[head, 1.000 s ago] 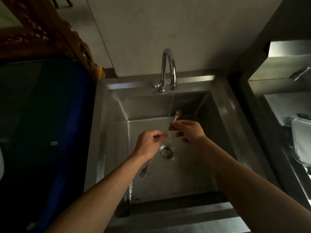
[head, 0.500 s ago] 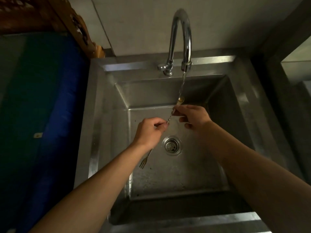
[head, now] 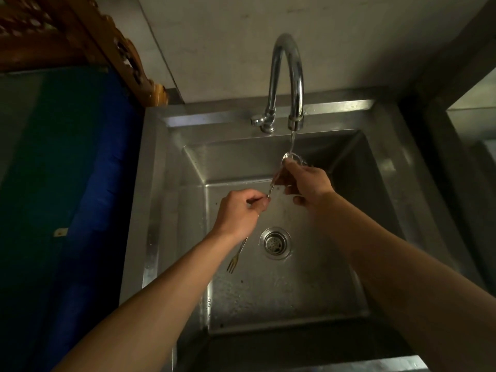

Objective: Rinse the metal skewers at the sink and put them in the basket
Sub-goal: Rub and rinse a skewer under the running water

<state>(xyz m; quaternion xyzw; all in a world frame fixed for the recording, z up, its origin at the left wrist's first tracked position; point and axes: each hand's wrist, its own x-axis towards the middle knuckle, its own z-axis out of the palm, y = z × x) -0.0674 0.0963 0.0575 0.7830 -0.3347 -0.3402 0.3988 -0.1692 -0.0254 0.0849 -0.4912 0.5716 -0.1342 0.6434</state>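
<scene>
A thin metal skewer [head: 273,183] with a small forked end runs slantwise over the steel sink [head: 161,210]. Its fork tip [head: 231,265] sticks out below my left hand [head: 239,213], which pinches the shaft near its middle. My right hand [head: 306,183] pinches the upper end, held right under the tap's stream [head: 292,142], where water splashes over my fingertips. The curved chrome tap [head: 287,76] runs. No basket is in view.
The drain strainer [head: 275,243] sits in the sink floor just right of the fork tip. A dark blue surface [head: 67,183] lies left of the sink, with carved wood [head: 107,44] above it. A steel counter edge [head: 472,119] shows at the far right.
The skewer's upper end and my right hand have risen into the water stream, which now splashes on them. The view has also shifted closer to the sink and tap.
</scene>
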